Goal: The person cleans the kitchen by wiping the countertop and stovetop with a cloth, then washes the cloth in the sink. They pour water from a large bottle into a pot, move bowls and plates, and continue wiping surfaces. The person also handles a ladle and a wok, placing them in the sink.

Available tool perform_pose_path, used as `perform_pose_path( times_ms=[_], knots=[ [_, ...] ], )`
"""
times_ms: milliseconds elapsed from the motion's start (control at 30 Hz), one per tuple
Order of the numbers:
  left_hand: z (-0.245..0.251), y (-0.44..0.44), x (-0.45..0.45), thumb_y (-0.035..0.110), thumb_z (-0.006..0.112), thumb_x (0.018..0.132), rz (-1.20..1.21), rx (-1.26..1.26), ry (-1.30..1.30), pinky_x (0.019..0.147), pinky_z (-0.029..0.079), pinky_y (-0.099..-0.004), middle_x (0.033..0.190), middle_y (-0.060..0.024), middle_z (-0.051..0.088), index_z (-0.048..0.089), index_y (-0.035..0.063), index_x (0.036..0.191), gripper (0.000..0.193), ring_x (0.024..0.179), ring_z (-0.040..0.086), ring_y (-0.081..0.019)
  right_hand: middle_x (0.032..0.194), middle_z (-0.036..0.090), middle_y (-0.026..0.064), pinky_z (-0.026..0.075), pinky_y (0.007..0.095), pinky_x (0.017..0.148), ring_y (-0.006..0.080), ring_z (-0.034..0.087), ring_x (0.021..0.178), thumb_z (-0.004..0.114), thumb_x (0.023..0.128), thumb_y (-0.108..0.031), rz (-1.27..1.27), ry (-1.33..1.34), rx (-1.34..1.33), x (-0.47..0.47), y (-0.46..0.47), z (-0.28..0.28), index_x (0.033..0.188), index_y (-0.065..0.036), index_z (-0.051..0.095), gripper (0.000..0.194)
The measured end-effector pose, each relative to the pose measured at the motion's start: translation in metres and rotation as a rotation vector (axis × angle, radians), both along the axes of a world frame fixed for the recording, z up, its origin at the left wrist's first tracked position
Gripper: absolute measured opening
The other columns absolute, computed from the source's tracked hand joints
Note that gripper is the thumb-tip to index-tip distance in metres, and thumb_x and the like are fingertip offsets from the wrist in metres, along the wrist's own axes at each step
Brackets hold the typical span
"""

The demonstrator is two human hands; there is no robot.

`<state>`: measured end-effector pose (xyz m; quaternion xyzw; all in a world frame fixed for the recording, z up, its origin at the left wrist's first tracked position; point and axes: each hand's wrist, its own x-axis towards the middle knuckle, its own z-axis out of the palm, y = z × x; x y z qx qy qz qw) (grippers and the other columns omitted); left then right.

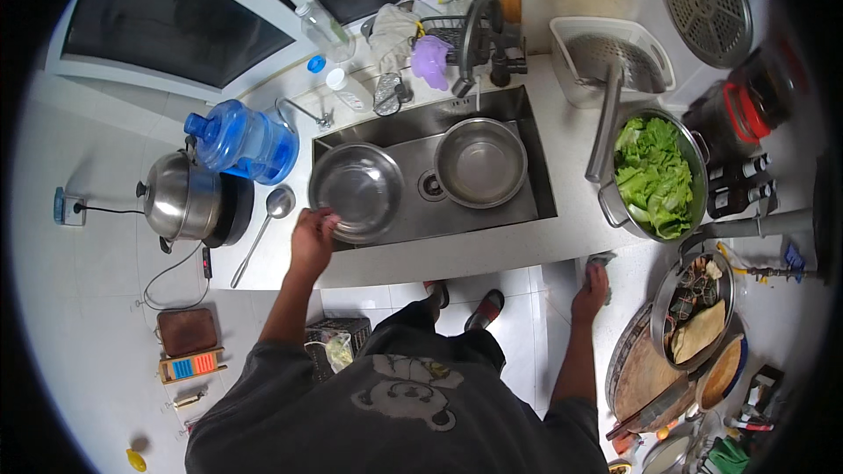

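My left hand (312,242) grips the near left rim of a stainless steel basin (355,191), which sits at the left end of the sink. A second steel basin (481,163) rests in the sink's right part, apart from the first. Between them shows the drain (432,185) of the steel sink (415,220). Out to the right, my right hand (591,291) holds a greyish cloth (601,258) against the side counter's edge; the fingers cover part of the cloth. Near that hand stands a steel pot of green lettuce leaves (655,178).
Left of the sink are a steel ladle (262,227), a blue water jug (247,141) and a lidded steel pot (182,196). A dark faucet (471,46) overhangs the sink. Rightward are a white basket (563,69), a pan of wrapped food (699,336), a cleaver (658,401) and a round chopping board (635,368).
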<state>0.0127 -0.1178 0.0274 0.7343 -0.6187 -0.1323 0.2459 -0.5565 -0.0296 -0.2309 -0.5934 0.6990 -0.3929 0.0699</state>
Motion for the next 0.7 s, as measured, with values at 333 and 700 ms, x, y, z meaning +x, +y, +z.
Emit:
perform_pose_path(
  times_ms=[333, 700],
  knots=[
    [-0.058, 0.001, 0.093, 0.042, 0.062, 0.096, 0.259, 0.431, 0.251, 0.074, 0.052, -0.045, 0.082, -0.0234, 0.07, 0.074, -0.0001, 0.094, 0.044, 0.082, 0.069, -0.0386, 0.093, 0.066, 0.0051, 0.045, 0.0231, 0.06, 0.0121, 0.06, 0.078, 0.054, 0.082, -0.003, -0.295, -1.142, 0.051, 0.135, -0.041, 0.11, 0.092, -0.006, 0.066, 0.015],
    [-0.083, -0.005, 0.09, 0.056, 0.06, 0.093, 0.225, 0.602, 0.388, 0.083, 0.052, -0.0495, 0.088, -0.0269, 0.07, 0.074, -0.0011, 0.091, 0.059, 0.094, 0.068, -0.0423, 0.112, 0.068, 0.0271, 0.05, 0.0474, 0.093, 0.0428, 0.064, 0.108, 0.066, 0.089, -0.039, 0.514, 0.039, 1.119, 0.476, -0.292, 0.016, 0.108, 0.005, 0.068, 0.049]
  ],
)
